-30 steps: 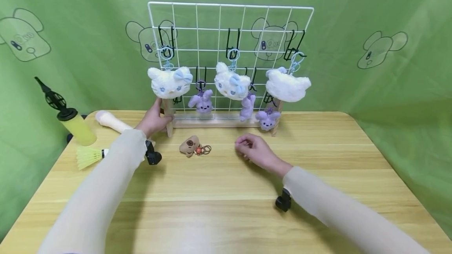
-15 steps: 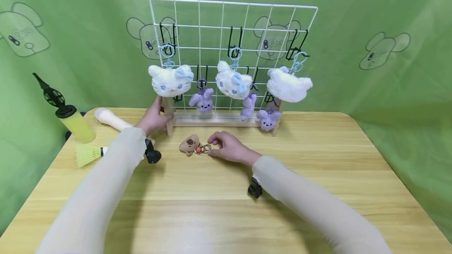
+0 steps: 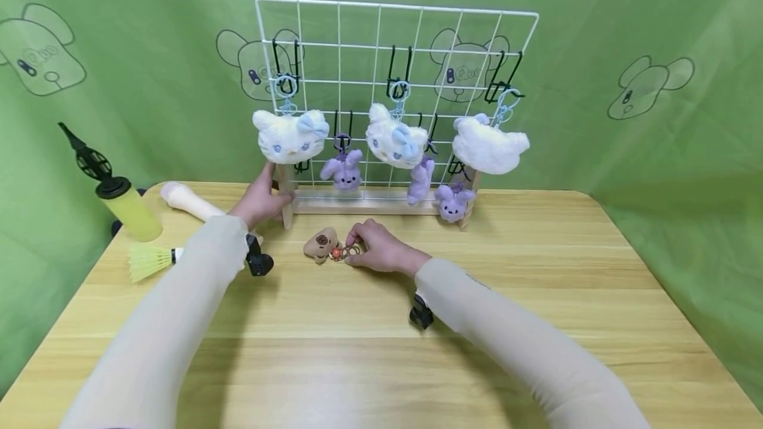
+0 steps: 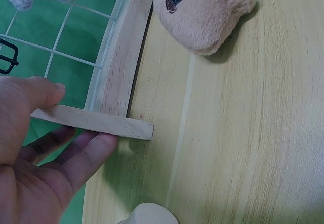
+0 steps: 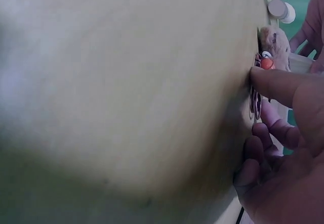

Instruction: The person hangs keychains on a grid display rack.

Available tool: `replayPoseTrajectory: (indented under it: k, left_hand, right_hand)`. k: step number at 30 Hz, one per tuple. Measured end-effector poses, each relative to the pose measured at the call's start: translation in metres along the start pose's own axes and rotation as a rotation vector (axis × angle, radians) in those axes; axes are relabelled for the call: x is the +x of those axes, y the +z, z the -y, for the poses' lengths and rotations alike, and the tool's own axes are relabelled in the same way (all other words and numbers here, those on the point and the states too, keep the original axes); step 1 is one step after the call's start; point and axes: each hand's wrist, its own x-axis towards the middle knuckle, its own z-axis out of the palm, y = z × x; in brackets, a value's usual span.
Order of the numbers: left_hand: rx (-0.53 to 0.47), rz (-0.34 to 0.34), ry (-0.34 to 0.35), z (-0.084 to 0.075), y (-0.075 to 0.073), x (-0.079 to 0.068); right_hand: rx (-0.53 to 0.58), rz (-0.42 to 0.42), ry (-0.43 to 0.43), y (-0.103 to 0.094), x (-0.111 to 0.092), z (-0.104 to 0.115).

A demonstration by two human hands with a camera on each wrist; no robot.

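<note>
At the rack's left end, my left hand (image 3: 260, 200) grips the upright wooden leg (image 4: 96, 121) of the stand, thumb on one side and fingers on the other. On the table lies a brown plush animal-head keychain (image 3: 322, 245) with an orange bead (image 3: 336, 253) and metal rings. My right hand (image 3: 381, 248) has its thumb and index finger around those rings (image 5: 255, 105), right at the tabletop. The plush head itself lies flat to the left of the fingers. White cat plush keychains (image 3: 292, 138) and purple rabbit plush keychains (image 3: 344, 171) hang from black hooks on the white wire grid (image 3: 398, 4).
Left of the rack lie a white microphone-shaped thing (image 3: 189, 200) and a yellow shuttlecock (image 3: 150, 262), partly behind my left sleeve. A yellow hand pump (image 3: 132, 212) with a black nozzle stands at the table's left edge. Green curtain (image 3: 644, 151) backs the table.
My right hand has moved left across the table to the brown keychain's rings, its thumb and index finger closing in around them. My left hand stays on the stand's leg.
</note>
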Motion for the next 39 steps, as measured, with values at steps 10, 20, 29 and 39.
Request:
replayPoseTrajectory:
  k: [10, 20, 29, 39]
  left_hand:
    - [0.008, -0.005, 0.005, 0.003, -0.001, 0.000]
    - [-0.002, -0.003, 0.007, 0.002, 0.000, -0.003]
    - [-0.028, 0.004, 0.002, -0.001, 0.000, -0.004]
    - [-0.027, 0.010, -0.015, 0.002, 0.000, 0.002]
  right_hand:
    - [0.119, 0.031, -0.097, 0.000, -0.003, -0.001]
    - [0.187, -0.042, -0.074, -0.001, -0.008, -0.009]
    - [0.467, -0.071, -0.044, -0.005, -0.010, -0.009]
    - [0.559, -0.179, -0.052, -0.014, -0.002, 0.015]
